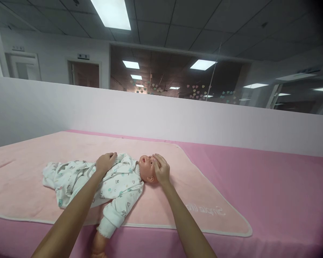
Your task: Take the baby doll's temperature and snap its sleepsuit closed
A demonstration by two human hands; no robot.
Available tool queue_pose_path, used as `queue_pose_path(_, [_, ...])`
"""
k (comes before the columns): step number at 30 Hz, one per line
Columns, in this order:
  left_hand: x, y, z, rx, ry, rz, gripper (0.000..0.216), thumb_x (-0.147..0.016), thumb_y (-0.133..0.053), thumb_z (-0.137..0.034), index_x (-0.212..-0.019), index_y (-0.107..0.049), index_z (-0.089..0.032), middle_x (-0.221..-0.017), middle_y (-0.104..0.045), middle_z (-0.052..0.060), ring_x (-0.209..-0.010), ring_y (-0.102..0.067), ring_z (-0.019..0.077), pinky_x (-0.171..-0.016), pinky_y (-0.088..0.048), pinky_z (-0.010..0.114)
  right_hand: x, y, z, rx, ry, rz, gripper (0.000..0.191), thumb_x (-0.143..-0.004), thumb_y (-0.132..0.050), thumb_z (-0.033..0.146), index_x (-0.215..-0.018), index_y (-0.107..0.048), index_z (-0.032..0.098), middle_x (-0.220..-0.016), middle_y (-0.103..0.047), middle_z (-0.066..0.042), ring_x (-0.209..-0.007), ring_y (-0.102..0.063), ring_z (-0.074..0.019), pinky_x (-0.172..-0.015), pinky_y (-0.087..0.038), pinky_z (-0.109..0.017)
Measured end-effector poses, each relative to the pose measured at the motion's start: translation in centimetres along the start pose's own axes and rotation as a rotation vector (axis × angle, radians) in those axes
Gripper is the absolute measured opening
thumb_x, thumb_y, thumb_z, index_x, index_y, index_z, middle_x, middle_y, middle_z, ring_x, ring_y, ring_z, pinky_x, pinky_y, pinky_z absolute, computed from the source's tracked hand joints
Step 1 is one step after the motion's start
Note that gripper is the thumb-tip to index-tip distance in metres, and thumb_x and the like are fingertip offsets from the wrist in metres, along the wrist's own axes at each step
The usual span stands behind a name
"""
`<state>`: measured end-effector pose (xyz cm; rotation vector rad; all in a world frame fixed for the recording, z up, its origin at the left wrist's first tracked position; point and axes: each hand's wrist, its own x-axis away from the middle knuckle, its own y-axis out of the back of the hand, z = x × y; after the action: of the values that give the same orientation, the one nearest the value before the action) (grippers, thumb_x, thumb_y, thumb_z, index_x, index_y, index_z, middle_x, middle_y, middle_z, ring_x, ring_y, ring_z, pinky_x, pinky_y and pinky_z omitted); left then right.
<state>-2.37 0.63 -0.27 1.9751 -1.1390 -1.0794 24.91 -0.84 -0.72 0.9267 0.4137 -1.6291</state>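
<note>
A baby doll (123, 179) in a white printed outfit lies on its back on a peach-coloured mat (204, 193), head to the right. Its mouth is open, and its near arm hangs over the mat's front edge. Across the doll's torso reaches my left hand (106, 162), its fingers curled over the far side and partly hidden. My right hand (162, 168) cups the top of the doll's head (146, 168), with fingers over the forehead. The far arm of the doll is mostly hidden.
Pink cloth (280, 193) lies under the mat and extends to the right. A low white wall (177, 118) runs along the back. Behind it are a wide window (174, 75) with heart stickers and a doorway (85, 74).
</note>
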Motion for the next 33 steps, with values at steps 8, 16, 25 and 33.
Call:
queue_pose_path(8, [0.0, -0.1, 0.0, -0.004, 0.001, -0.003, 0.052, -0.080, -0.025, -0.050, -0.092, -0.068, -0.022, -0.089, -0.069, 0.009, -0.084, -0.059, 0.0256, -0.060, -0.035, 0.026, -0.3, 0.0, -1.6, -0.190, -0.283, -0.023, 0.043, -0.068, -0.060, 0.044, -0.106, -0.059, 0.024, -0.116, -0.057, -0.002, -0.109, -0.049, -0.0211, -0.098, -0.035, -0.035])
queue_pose_path(16, [0.1, 0.0, 0.0, 0.010, -0.012, -0.008, 0.052, -0.080, -0.024, -0.050, -0.085, -0.068, -0.021, -0.084, -0.069, 0.009, -0.080, -0.060, 0.0254, -0.056, -0.034, 0.026, -0.8, 0.2, -2.6, -0.377, -0.436, 0.042, 0.041, -0.069, -0.057, 0.048, -0.098, -0.062, 0.019, -0.105, -0.063, -0.006, -0.099, -0.055, -0.0218, -0.089, -0.042, -0.034])
queue_pose_path(25, [0.1, 0.1, -0.1, 0.009, -0.001, 0.007, 0.051, -0.080, -0.025, -0.049, -0.090, -0.067, -0.021, -0.087, -0.069, 0.009, -0.083, -0.060, 0.0252, -0.059, -0.035, 0.025, -0.6, 0.4, -2.1, -0.397, -0.441, 0.058, 0.039, -0.071, -0.056, 0.047, -0.098, -0.062, 0.020, -0.105, -0.063, -0.004, -0.097, -0.056, -0.0200, -0.086, -0.044, -0.031])
queue_pose_path(33, [0.1, 0.1, -0.1, 0.007, 0.005, 0.003, 0.052, -0.080, -0.025, -0.050, -0.090, -0.068, -0.022, -0.088, -0.069, 0.009, -0.085, -0.060, 0.0259, -0.059, -0.035, 0.026, -0.7, 0.4, -1.8, -0.387, -0.424, 0.054, 0.038, -0.071, -0.056, 0.047, -0.097, -0.063, 0.020, -0.105, -0.063, -0.004, -0.096, -0.056, -0.0206, -0.086, -0.043, -0.032])
